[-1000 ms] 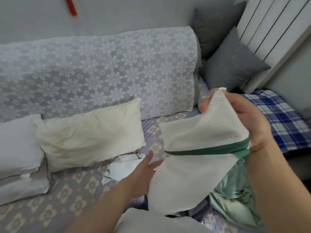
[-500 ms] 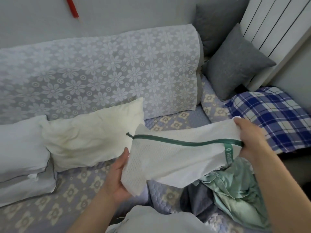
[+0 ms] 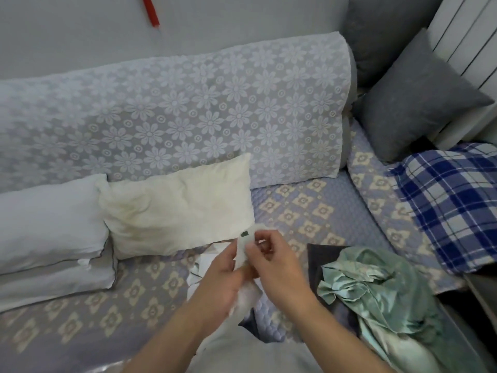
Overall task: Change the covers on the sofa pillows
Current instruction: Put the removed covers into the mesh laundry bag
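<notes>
Both grips close on the bunched white mesh cover (image 3: 243,249): left hand (image 3: 222,275) and right hand (image 3: 274,261) pinch it together. The bare cream pillow (image 3: 177,208) lies just beyond the left grip, green satin fabric (image 3: 376,286) right of the right grip.

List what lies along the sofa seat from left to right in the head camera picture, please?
White pillow → bare cream pillow → left hand and right hand holding a bunched white cover → crumpled green satin fabric → blue plaid pillow.

Both hands (image 3: 251,265) on a white cover (image 3: 245,247) over the sofa (image 3: 309,211)
</notes>
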A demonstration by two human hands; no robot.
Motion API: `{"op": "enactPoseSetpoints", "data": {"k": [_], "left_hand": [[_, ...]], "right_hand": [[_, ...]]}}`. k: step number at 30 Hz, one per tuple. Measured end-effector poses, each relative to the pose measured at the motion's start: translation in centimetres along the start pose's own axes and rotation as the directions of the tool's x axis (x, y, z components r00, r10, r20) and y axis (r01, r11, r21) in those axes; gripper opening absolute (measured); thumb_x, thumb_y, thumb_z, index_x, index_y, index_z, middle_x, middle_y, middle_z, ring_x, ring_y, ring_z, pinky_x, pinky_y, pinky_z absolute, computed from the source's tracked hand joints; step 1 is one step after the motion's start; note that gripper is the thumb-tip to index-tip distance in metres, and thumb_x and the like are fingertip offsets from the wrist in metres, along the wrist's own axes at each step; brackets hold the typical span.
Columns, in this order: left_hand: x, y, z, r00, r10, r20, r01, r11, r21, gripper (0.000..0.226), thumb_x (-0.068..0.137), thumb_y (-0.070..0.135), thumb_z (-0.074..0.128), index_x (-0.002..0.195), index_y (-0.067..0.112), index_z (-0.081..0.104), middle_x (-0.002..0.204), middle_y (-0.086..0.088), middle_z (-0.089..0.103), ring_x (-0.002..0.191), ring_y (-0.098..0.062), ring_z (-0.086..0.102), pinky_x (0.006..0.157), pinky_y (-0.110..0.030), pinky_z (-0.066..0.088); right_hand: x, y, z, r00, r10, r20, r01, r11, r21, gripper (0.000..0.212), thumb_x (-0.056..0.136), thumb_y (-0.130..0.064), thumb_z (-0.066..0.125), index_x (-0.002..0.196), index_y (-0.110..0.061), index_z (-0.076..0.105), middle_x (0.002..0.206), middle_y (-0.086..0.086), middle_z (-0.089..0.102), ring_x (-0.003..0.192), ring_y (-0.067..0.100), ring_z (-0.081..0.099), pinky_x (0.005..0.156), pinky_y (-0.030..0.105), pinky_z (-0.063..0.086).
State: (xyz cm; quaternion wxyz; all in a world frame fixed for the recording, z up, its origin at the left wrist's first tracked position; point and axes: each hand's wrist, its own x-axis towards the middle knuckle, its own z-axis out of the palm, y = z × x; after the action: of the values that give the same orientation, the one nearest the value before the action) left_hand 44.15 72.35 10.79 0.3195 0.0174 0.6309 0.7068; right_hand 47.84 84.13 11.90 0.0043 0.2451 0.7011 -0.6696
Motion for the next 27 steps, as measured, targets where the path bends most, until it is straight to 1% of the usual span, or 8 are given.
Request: {"op": "enactPoseSetpoints", "data": {"k": [4,8,13,16,18,20,23,27], "left_hand": [[-0.2,0.2,-0.9,0.999,-0.007,-0.039,0.01,0.996,0.089,0.035,0.096,-0.006,0.052,0.114,0.015,0.073,0.112,-0.013,0.075,0.108,-0.027,0.07,0.092,-0.039,0.053],[-0.5,0.6,-0.5,0.989,0.027,-0.143,0.003,0.978,0.207,0.025,0.102,0.013,0.054,0.098,0.016,0.079,0.092,-0.005,0.077,0.085,-0.014,0.071,0.071,-0.024,0.052],[0.2,0.0,-0.5,0.957,0.026,-0.288,0.035,0.979,0.202,0.02,0.097,0.024,0.063,0.09,0.015,0.08,0.092,-0.016,0.075,0.085,-0.034,0.073,0.073,-0.051,0.057],[0.0,0.2,-0.3,0.949,0.077,-0.305,0.004,0.966,0.257,0.019,0.096,0.017,0.062,0.089,0.019,0.079,0.088,-0.007,0.076,0.081,-0.028,0.072,0.074,-0.049,0.058],[-0.2,0.3,0.1,0.945,0.127,-0.3,-0.027,0.949,0.315,0.015,0.09,0.027,0.064,0.085,0.016,0.073,0.084,-0.011,0.072,0.08,-0.032,0.068,0.075,-0.052,0.056],[-0.3,0.4,0.5,0.95,0.151,-0.274,-0.038,0.924,0.38,0.027,0.087,0.039,0.065,0.085,0.012,0.068,0.084,-0.014,0.068,0.075,-0.031,0.063,0.068,-0.048,0.054],[0.1,1.0,0.2,0.949,0.177,-0.26,-0.046,0.896,0.442,0.032,0.094,0.03,0.066,0.077,0.005,0.056,0.065,-0.006,0.052,0.06,-0.016,0.046,0.056,-0.035,0.039],[0.5,2.0,-0.1,0.925,0.293,-0.244,-0.118,0.829,0.547,0.046,0.1,0.026,0.059,0.066,0.008,0.033,0.059,0.006,0.029,0.057,-0.011,0.029,0.055,-0.03,0.026]], "right_hand": [[1.2,0.4,-0.2,0.997,0.075,-0.032,-0.071,0.991,0.116,0.003,0.096,-0.01,0.063,0.095,-0.01,0.067,0.092,0.013,0.071,0.069,0.015,0.07,0.065,0.028,0.06],[1.0,0.8,-0.1,0.995,0.098,0.02,-0.1,0.983,0.152,0.003,0.094,-0.016,0.068,0.096,-0.013,0.068,0.092,0.008,0.072,0.082,0.016,0.073,0.076,0.032,0.062],[0.9,1.3,0.2,0.99,0.137,0.037,-0.141,0.974,0.177,0.016,0.09,0.0,0.068,0.101,-0.011,0.066,0.087,0.004,0.07,0.072,0.003,0.069,0.067,0.018,0.054],[1.1,1.6,-0.1,0.986,0.165,0.035,-0.168,0.967,0.191,0.013,0.087,-0.003,0.073,0.098,-0.008,0.066,0.081,0.006,0.07,0.07,0.011,0.069,0.067,0.023,0.056],[1.1,1.8,-0.4,0.986,0.168,0.018,-0.169,0.973,0.155,0.01,0.087,-0.007,0.074,0.093,-0.008,0.067,0.076,0.005,0.069,0.067,0.013,0.066,0.065,0.024,0.055],[0.9,1.9,-0.6,0.992,0.123,0.005,-0.123,0.987,0.104,0.008,0.086,-0.01,0.075,0.089,-0.009,0.068,0.071,0.004,0.067,0.064,0.011,0.062,0.062,0.022,0.053],[0.4,1.9,-0.5,1.0,0.01,0.003,-0.01,0.999,0.034,0.009,0.087,-0.006,0.072,0.083,-0.014,0.07,0.07,-0.001,0.068,0.066,0.005,0.062,0.067,0.022,0.053],[0.6,1.7,-0.6,0.999,-0.03,-0.038,0.032,0.998,0.05,0.013,0.091,-0.005,0.067,0.083,-0.015,0.069,0.071,0.001,0.067,0.065,0.007,0.06,0.063,0.022,0.052]]}}
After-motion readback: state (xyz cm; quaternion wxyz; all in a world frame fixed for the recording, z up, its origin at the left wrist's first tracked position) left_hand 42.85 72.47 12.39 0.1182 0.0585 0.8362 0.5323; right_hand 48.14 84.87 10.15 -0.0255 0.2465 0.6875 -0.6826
